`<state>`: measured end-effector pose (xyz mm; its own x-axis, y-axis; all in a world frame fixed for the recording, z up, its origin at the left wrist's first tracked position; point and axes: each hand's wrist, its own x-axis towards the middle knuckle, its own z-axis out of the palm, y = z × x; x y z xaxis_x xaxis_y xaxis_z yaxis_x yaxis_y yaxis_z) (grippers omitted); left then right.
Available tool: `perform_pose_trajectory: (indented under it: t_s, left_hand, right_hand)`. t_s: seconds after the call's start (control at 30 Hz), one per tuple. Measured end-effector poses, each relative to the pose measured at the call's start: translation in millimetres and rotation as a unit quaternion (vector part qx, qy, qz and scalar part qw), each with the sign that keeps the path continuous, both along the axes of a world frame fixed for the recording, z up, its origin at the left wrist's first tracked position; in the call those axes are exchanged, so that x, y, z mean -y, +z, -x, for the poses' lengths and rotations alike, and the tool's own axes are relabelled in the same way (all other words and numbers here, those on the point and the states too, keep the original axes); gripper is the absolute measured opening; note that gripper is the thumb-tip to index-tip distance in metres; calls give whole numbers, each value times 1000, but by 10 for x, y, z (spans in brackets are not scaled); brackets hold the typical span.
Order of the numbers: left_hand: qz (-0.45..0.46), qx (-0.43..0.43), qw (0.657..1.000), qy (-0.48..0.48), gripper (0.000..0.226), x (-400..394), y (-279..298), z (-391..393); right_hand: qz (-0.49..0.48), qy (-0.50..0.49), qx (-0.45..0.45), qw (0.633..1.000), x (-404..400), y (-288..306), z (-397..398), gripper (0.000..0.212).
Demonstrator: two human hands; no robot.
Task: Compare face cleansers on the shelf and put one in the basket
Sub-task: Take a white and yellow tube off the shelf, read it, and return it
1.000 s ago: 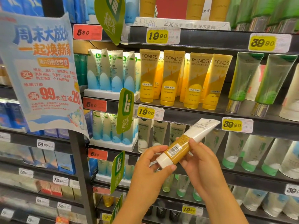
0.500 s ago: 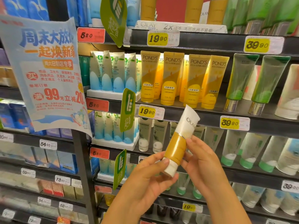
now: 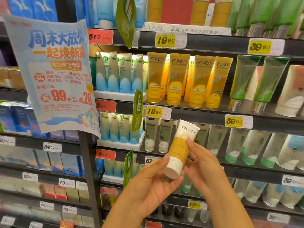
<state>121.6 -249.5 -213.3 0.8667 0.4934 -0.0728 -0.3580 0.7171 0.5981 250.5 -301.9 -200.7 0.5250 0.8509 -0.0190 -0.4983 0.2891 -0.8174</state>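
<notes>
Left hand [image 3: 153, 183] and right hand [image 3: 201, 165] hold Olay cleanser tube [image 3: 180, 149]

Both hands, the left [image 3: 154, 186] at seven o'clock and the right [image 3: 204, 170] at five, are bare, forearms unsleeved, no rings or watch visible

Bright even store light, shelf edges [image 3: 197, 116] bowed by wide lens, lower-left boxes [image 3: 54, 191] seemingly blurred

Dark shelf [image 3: 205, 113] — yellow tubes [image 3: 189, 79]
</notes>
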Motion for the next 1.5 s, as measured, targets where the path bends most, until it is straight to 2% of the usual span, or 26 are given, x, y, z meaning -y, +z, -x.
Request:
perform_pose_trajectory:
  t_s: [0.13,0.3,0.37,0.43,0.7,1.0,1.1,1.2,1.37,1.5]
  left_hand:
    - [-2,5,1000,-26,17,-18,-28,82]
    - [-55,-11,997,-51,43,-112,-145,153]
    - [-81,-10,995,-52,39,-143,-179,180]
    - [-108,-12,993,-50,28,-171,-211,208]
    - [-153,-9,988,-13,45,-233,-283,205]
    - [-226,-21,972,55,50,-342,-53,23]
    - [-263,-27,962,70,52,-336,105,-95]
    - [-284,-19,955,80,49,-314,269,-231]
    - [-372,-47,920,110,45,-288,560,-486]
    - [-490,-115,845,179,47,-232,918,-717]
  right_hand:
    - [-6,-7,15,1000,23,-24,78,38]
    - [-31,-32,72,996,54,-17,160,33]
    - [-40,-41,88,994,81,-15,194,30]
    - [-40,-56,106,992,101,-19,236,36]
    - [-35,-88,169,981,127,19,319,47]
    - [-56,-82,237,966,47,282,119,37]
    - [-57,-72,270,958,-1,422,-39,28]
    - [-78,-50,277,956,-35,601,-206,33]
    - [-113,-23,310,944,-47,911,-535,43]
    - [-142,-6,321,936,-90,1164,-790,48]
